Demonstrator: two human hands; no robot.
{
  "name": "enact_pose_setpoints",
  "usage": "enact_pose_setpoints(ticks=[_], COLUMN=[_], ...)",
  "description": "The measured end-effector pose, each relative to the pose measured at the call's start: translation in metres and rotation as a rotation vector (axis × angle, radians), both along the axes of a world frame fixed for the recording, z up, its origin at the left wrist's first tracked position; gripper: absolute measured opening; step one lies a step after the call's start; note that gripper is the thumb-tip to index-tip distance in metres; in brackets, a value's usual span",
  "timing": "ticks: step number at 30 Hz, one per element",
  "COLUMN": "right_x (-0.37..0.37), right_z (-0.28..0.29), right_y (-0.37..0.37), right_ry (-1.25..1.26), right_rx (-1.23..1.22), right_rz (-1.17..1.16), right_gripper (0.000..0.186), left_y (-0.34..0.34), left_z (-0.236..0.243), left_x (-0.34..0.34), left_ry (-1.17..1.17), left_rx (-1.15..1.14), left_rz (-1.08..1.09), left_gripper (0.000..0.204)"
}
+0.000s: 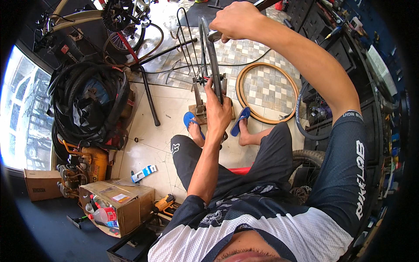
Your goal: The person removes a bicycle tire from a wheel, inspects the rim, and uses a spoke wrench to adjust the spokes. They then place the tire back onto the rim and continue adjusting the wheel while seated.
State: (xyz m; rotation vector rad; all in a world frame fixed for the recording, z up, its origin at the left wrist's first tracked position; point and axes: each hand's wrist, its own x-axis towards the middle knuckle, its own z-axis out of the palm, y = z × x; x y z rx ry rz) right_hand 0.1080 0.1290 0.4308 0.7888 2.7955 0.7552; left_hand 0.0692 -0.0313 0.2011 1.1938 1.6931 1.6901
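Note:
A bicycle wheel (212,61) stands upright and edge-on in front of me, in a metal wheel stand (199,101) on a wooden base. My left hand (219,114) is closed round the near part of the wheel's rim, its fingers reaching up along the side. Higher up, beside the far part of the rim, my right hand (236,21) grips a dark tool (264,4). A rounded metallic end (214,36) shows below that fist, at the rim. The fist hides most of the tool, so its kind is unclear.
A tan-edged tire (249,114) lies on the floor at right. Black tires (89,142) are heaped at left, above an orange compressor (97,161) and a cardboard box (142,194) of bottles. A repair stand's leg (150,98) juts out ahead. Dark cabinets (338,52) line the right.

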Motion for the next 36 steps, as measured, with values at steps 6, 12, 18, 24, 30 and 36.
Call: enact_pose_setpoints(ticks=[6,12,18,24,30,36], right_x=[0.000,-0.021,-0.003,0.023,0.009,-0.008], right_z=[-0.002,0.005,0.041,0.053,0.043,0.020], right_y=[0.002,-0.002,0.001,0.011,0.016,0.020], right_ry=[0.011,-0.073,0.113,0.103,0.062,0.005], right_rx=[0.005,0.089,0.052,0.040,-0.076,-0.080], right_rz=[0.041,0.042,0.033,-0.017,-0.046,-0.053], right_gripper=[0.029,0.022,0.020,0.022,0.027,0.036], left_y=[-0.002,0.002,0.003,0.024,0.030,0.028], left_z=[0.003,-0.008,0.002,0.014,0.018,0.013], left_x=[-0.001,-0.001,-0.002,-0.012,-0.014,-0.013], left_ry=[0.011,0.005,0.021,0.169,0.150,0.138], left_rx=[-0.001,0.040,0.004,0.054,0.075,0.082], left_rz=[-0.001,-0.007,0.023,0.052,0.074,0.056], left_gripper=[0.064,0.064,0.062,0.064,0.056,0.061])
